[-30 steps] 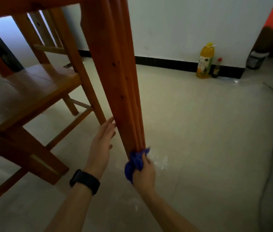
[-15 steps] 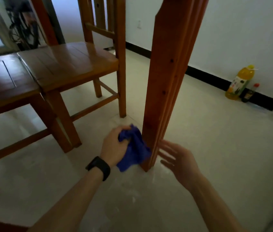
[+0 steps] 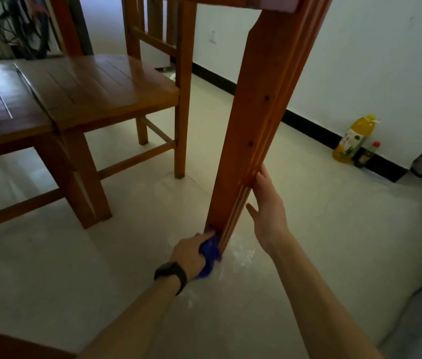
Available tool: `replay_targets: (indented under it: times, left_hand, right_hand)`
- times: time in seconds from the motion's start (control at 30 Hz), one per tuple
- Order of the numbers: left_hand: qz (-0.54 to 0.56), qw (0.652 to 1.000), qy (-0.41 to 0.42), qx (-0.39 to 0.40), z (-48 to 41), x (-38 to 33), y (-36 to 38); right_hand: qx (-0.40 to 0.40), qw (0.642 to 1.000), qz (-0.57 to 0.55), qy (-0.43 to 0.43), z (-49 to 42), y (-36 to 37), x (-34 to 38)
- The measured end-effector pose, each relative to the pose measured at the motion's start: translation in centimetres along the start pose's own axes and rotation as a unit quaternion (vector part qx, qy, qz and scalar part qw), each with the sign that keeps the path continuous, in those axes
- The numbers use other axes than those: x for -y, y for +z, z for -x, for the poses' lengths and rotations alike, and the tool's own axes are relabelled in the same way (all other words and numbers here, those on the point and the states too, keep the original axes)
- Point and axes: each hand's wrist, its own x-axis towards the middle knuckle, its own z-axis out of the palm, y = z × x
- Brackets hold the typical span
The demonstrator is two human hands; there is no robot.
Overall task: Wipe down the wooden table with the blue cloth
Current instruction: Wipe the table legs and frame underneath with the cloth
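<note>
Where table leg point(image 3: 254, 130) meets floor point(image 3: 308, 229), blue cloth point(image 3: 210, 251) bunched in left hand point(image 3: 190, 252)

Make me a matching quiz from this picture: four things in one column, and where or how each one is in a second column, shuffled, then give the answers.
Things:
1. blue cloth
2. right hand
3. yellow bottle
4. chair

Places or states:
A. on the floor against the wall
B. gripped by the left hand at the foot of the table leg
C. open, fingers straight, at the leg's right edge
D. left of the leg, further back

Pairs: 1-B, 2-C, 3-A, 4-D.
</note>
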Motion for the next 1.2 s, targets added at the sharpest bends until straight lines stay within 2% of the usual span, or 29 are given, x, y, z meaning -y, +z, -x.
replay_targets:
  times: [0.07,0.13,0.17,0.23,0.3,0.33,0.4,0.47,0.5,0.57,0.63,0.67,0.73,0.77,0.83,0.9,0.97,1.03,1.07,1.1,1.2]
  left_hand:
    - [0.095,0.994,-0.037,-0.031,0.4,0.1,-0.9]
    - [0.18,0.98,-0.06,-0.063,0.7,-1.4,-1.3]
    - [0.179,0.981,-0.066,-0.045,1.0,-2.1,-1.1]
    - [0.133,0.986,-0.067,0.074,1.8,-2.9,-0.2]
    - [0.08,0.978,-0.092,0.17,2.8,-3.2,0.0]
    - [0.077,0.976,-0.096,0.179,2.8,-3.0,-0.2]
    - [0.073,0.984,-0.103,0.128,2.4,-3.0,-1.7]
    - [0.066,0.992,-0.102,0.015,1.7,-3.2,-3.6]
    - [0.072,0.993,-0.086,-0.038,1.3,-3.7,-4.5]
    - [0.09,0.992,-0.015,-0.092,0.9,-6.1,-5.7]
    - [0.092,0.989,0.066,-0.099,0.9,-9.3,-6.4]
    - [0.088,0.985,0.11,-0.095,1.0,-10.8,-6.4]
    - [0.086,0.975,0.185,-0.084,1.0,-12.9,-6.4]
    - [0.09,0.97,0.209,-0.088,0.8,-13.5,-6.3]
    - [0.09,0.962,0.228,-0.123,0.3,-14.0,-5.7]
    - [0.086,0.956,0.225,-0.165,0.2,-14.2,-5.0]
    - [0.087,0.952,0.217,-0.198,0.1,-14.0,-4.9]
    - [0.085,0.948,0.221,-0.212,0.0,-14.2,-4.6]
    - [0.081,0.947,0.223,-0.217,0.0,-14.2,-4.6]
    - [0.077,0.946,0.225,-0.221,-0.1,-14.2,-4.5]
    - [0.064,0.945,0.218,-0.234,-0.4,-14.0,-4.5]
  right_hand:
    - [-0.034,0.991,0.086,0.1,1.0,-1.0,-3.1]
    - [-0.017,0.961,0.119,0.25,3.1,-1.6,-7.5]
    - [0.016,0.948,0.082,0.306,4.2,-1.7,-9.8]
    - [0.04,0.932,-0.078,0.352,5.7,-1.1,-13.9]
    - [-0.004,0.926,-0.188,0.326,5.9,-0.6,-17.5]
    - [-0.029,0.926,-0.206,0.316,5.8,-0.5,-18.7]
    - [-0.034,0.926,-0.218,0.307,5.0,-0.4,-20.9]
    - [-0.04,0.922,-0.242,0.298,3.8,-0.6,-22.9]
    - [-0.067,0.906,-0.273,0.317,2.9,-0.5,-23.7]
    - [-0.121,0.873,-0.336,0.333,0.7,0.3,-24.3]
    - [-0.165,0.876,-0.349,0.291,-0.6,1.8,-22.6]
    - [-0.167,0.878,-0.359,0.267,-0.9,2.4,-21.5]
    - [-0.12,0.896,-0.38,0.197,0.1,4.0,-18.2]
    - [-0.093,0.908,-0.379,0.15,1.0,4.5,-16.6]
    - [-0.087,0.93,-0.337,0.119,2.6,4.9,-14.1]
    - [-0.128,0.944,-0.281,0.112,3.8,4.1,-14.3]
    - [-0.197,0.94,-0.231,0.154,4.0,2.8,-16.1]
    - [-0.247,0.922,-0.182,0.237,2.8,1.1,-19.7]
    - [-0.252,0.906,-0.199,0.276,1.7,0.3,-22.0]
    - [-0.225,0.899,-0.239,0.291,0.8,0.0,-23.0]
    - [-0.118,0.915,-0.309,0.231,1.0,1.0,-17.4]
